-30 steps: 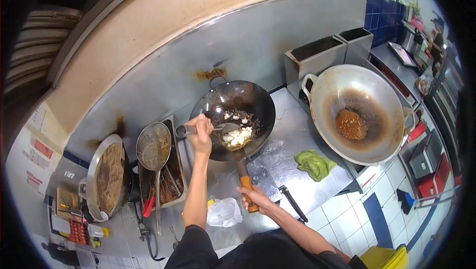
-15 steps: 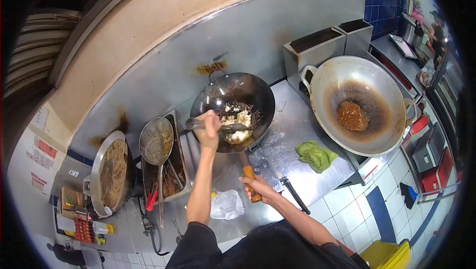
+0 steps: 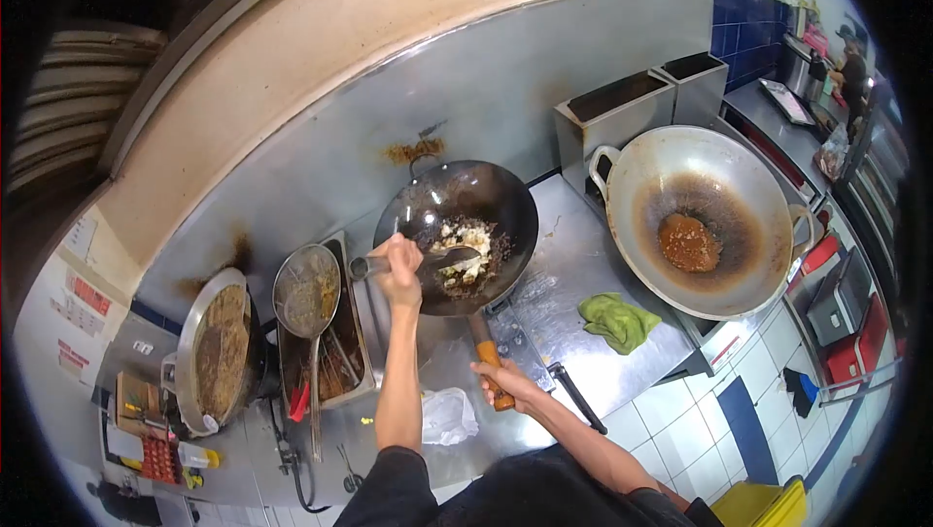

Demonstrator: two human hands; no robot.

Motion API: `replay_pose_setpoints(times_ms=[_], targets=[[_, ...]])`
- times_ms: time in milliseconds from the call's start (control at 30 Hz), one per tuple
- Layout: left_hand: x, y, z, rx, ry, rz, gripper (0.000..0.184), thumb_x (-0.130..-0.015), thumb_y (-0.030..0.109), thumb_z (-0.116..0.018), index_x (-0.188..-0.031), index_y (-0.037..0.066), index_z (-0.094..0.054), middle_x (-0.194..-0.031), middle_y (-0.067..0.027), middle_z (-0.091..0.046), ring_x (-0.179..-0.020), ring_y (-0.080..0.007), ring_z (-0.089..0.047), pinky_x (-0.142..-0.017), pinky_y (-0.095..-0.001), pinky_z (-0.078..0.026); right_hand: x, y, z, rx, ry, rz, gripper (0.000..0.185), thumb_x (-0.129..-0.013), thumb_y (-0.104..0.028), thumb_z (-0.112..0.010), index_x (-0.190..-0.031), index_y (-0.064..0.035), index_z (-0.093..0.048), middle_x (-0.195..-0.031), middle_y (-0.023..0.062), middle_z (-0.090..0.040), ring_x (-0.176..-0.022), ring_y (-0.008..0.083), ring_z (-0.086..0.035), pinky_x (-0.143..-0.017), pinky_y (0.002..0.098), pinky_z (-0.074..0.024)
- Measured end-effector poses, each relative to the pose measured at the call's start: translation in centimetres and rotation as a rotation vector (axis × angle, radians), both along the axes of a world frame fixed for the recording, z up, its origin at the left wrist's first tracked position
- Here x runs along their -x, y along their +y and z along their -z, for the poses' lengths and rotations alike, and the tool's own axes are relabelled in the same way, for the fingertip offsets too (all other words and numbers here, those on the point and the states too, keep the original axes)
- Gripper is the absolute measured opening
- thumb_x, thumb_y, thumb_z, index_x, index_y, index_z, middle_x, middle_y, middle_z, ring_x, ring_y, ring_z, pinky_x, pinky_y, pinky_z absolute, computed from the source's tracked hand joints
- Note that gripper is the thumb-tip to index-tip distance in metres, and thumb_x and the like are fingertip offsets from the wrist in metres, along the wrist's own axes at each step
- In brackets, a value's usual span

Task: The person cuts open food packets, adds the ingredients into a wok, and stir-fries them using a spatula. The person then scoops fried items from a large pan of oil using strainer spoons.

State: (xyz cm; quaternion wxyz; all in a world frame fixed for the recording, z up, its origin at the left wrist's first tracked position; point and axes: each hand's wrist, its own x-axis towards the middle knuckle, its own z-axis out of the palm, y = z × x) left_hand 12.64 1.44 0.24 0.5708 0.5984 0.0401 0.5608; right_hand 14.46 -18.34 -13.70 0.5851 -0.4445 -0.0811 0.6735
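My left hand (image 3: 399,272) is closed round the grey handle of a metal spatula (image 3: 449,257), whose blade lies in the food inside a black wok (image 3: 496,199). White, lumpy food (image 3: 468,236) mixed with dark bits sits at the wok's bottom. Below the wok, my right hand (image 3: 510,385) grips the wok's wooden handle (image 3: 488,354). A white plastic bag (image 3: 448,417) lies on the counter between my forearms.
Right: a large pale wok (image 3: 661,284) with brown paste, and a green cloth (image 3: 618,323). Left: a strainer (image 3: 306,292) over a tray (image 3: 365,383), and a pan of brown liquid (image 3: 220,342). A person (image 3: 852,75) stands far right.
The spatula has moved through the white food, which is now more broken up and mixed with the dark bits. Both hands keep their holds.
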Motion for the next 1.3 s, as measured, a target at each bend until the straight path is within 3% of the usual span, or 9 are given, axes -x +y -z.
replay_pose_setpoints(times_ms=[133,300,467,533,600,800,867,1000,1300], targets=[[-2.3,2.0,4.3,0.011,0.144,-0.182,0.042,-0.097,0.015,-0.045,-0.057,0.011,-0.033,-0.053,0.0054,-0.034,-0.046,-0.0038,-0.027,-0.042,-0.0251,-0.018,0.3,-0.2,0.3,0.008,-0.011,-0.028,0.027,-0.088,-0.025,-0.066,-0.085,-0.0093,-0.044,-0.059,-0.0001,-0.047,-0.042,0.0109,-0.048,-0.038,0.0256,-0.0391],[-2.4,2.1,1.3,0.046,-0.009,0.090,0.038,-0.096,0.016,-0.048,-0.059,0.009,-0.039,-0.053,0.0051,-0.035,-0.047,-0.0049,-0.032,-0.044,-0.0239,-0.024,-0.1,-0.1,-0.2,0.002,0.036,-0.002,0.028,-0.088,-0.025,-0.067,-0.085,-0.0093,-0.044,-0.059,-0.0001,-0.048,-0.042,0.0105,-0.048,-0.037,0.0256,-0.0403],[-4.3,2.2,0.8,0.040,0.157,-0.185,0.037,-0.093,0.017,-0.053,-0.059,0.008,-0.043,-0.053,0.0050,-0.040,-0.048,-0.0042,-0.036,-0.045,-0.0236,-0.026,-0.1,-0.4,0.3,-0.002,0.011,-0.018,0.026,-0.088,-0.024,-0.066,-0.085,-0.0106,-0.044,-0.059,-0.0002,-0.049,-0.043,0.0095,-0.048,-0.038,0.0250,-0.0407],[-4.0,4.5,1.7,0.057,-0.014,0.047,0.034,-0.093,0.017,-0.054,-0.062,0.006,-0.046,-0.053,0.0049,-0.041,-0.047,-0.0041,-0.037,-0.044,-0.0238,-0.028,-0.3,0.0,0.3,-0.002,0.007,-0.011,0.026,-0.088,-0.024,-0.066,-0.085,-0.0111,-0.044,-0.059,-0.0003,-0.049,-0.044,0.0092,-0.047,-0.038,0.0249,-0.0407],[-6.0,5.4,3.7,0.101,0.101,-0.201,0.033,-0.093,0.017,-0.053,-0.062,0.006,-0.047,-0.054,0.0050,-0.040,-0.047,-0.0036,-0.037,-0.043,-0.0233,-0.028,-0.4,-0.1,0.5,-0.007,0.038,-0.023,0.027,-0.088,-0.025,-0.067,-0.087,-0.0114,-0.044,-0.059,-0.0009,-0.049,-0.044,0.0090,-0.047,-0.038,0.0249,-0.0405],[-6.0,7.8,1.8,0.053,0.038,0.024,0.035,-0.092,0.016,-0.055,-0.059,0.008,-0.048,-0.054,0.0062,-0.042,-0.045,-0.0035,-0.037,-0.042,-0.0225,-0.027,-0.8,-0.4,-0.1,0.014,0.024,-0.049,0.026,-0.087,-0.025,-0.066,-0.089,-0.0097,-0.045,-0.060,-0.0002,-0.050,-0.044,0.0098,-0.049,-0.040,0.0251,-0.0418],[-7.2,7.8,2.4,0.026,0.151,-0.284,0.037,-0.093,0.016,-0.053,-0.057,0.009,-0.045,-0.053,0.0069,-0.039,-0.044,-0.0030,-0.034,-0.041,-0.0218,-0.025,-0.7,-0.5,0.2,0.003,0.031,-0.034,0.026,-0.088,-0.026,-0.066,-0.089,-0.0097,-0.046,-0.061,-0.0001,-0.050,-0.044,0.0102,-0.049,-0.040,0.0253,-0.0420],[-6.1,8.4,0.8,0.018,0.002,0.022,0.036,-0.092,0.016,-0.055,-0.058,0.008,-0.046,-0.052,0.0068,-0.039,-0.044,-0.0034,-0.036,-0.041,-0.0228,-0.026,-0.8,-0.5,-0.3,-0.004,0.014,-0.034,0.028,-0.088,-0.026,-0.067,-0.088,-0.0107,-0.044,-0.060,-0.0013,-0.049,-0.043,0.0091,-0.047,-0.039,0.0244,-0.0406],[-9.8,9.0,1.8,0.067,0.079,-0.262,0.030,-0.089,0.018,-0.059,-0.062,0.005,-0.055,-0.054,0.0046,-0.047,-0.048,-0.0040,-0.041,-0.044,-0.0223,-0.030,-1.1,-0.5,0.0,0.029,0.013,-0.048,0.031,-0.087,-0.029,-0.068,-0.088,-0.0101,-0.043,-0.059,-0.0013,-0.047,-0.041,0.0094,-0.047,-0.039,0.0252,-0.0420]])
